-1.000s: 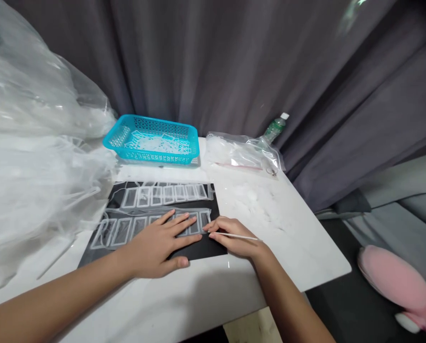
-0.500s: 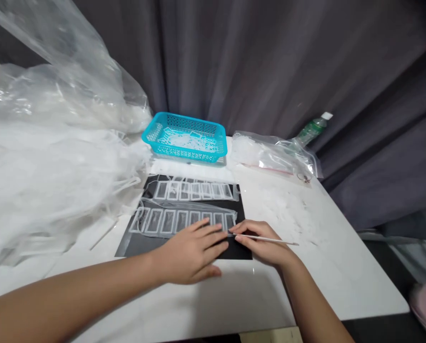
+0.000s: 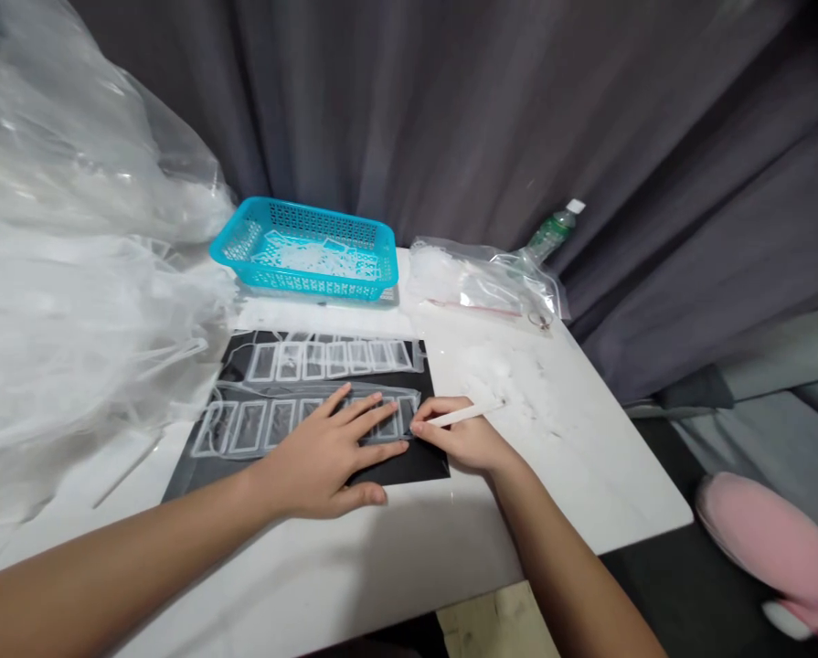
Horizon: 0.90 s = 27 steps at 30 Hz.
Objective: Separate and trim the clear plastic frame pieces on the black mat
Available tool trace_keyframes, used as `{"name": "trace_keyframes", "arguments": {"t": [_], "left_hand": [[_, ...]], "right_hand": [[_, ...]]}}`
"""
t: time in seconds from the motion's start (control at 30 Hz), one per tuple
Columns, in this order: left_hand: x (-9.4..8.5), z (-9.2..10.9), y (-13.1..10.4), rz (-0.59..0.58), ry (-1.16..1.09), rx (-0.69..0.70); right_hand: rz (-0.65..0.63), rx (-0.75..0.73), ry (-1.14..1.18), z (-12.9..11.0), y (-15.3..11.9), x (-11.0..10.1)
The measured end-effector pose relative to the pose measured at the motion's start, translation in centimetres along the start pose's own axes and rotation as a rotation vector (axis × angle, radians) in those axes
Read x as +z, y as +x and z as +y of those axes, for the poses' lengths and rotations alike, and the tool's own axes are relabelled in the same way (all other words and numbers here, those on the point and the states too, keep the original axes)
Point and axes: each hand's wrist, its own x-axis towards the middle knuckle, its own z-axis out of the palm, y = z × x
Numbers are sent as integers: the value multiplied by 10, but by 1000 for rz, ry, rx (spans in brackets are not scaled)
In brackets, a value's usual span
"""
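Note:
My left hand (image 3: 323, 457) lies palm down with its fingers spread over a sheer strip (image 3: 249, 426) that bears a row of white rectangular outlines. This strip rests on a black sheet (image 3: 415, 466), and my hand hides part of it. Beside the strip's right end, my right hand (image 3: 470, 443) pinches a slim white stick-like tool (image 3: 467, 413) with a dark mark near its rear end. Its tip is hidden by my fingers, close to the strip. A second strip (image 3: 326, 359) with similar outlines lies farther back on the sheet.
A blue plastic basket (image 3: 313, 280) holding small white pieces stands behind the sheet. Right of it lie a clear plastic bag (image 3: 483, 288) and a green bottle (image 3: 551, 234). White sheer material (image 3: 72, 347) is heaped at left. A pink rounded object (image 3: 769, 539) is beyond the table's right edge.
The view has swung right, so table things appear farther left. My right hand has turned the tool, whose rear end now points up to the right. My left hand stays spread on the strip.

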Motion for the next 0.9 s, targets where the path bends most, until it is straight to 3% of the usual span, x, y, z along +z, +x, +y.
{"name": "trace_keyframes", "arguments": {"t": [0.2,0.43,0.57,0.73,0.9], "left_hand": [[-2,-5,6,35,15,24],[-1,-12,7,-26,-15,46],[0,-13,6,-51,-17,45],[-1,-11,7,-55,0,-7],[-4,-10,8,-73,-6,-27]], "right_hand": [[-1,-22,44,3,2,-1],[-42,-35,68,5,3,-3],[-26,-59,-51,-1,1,-2],[36,-290,-339,-8,-8,8],[40,-471,-582,5,-10,17]]}}
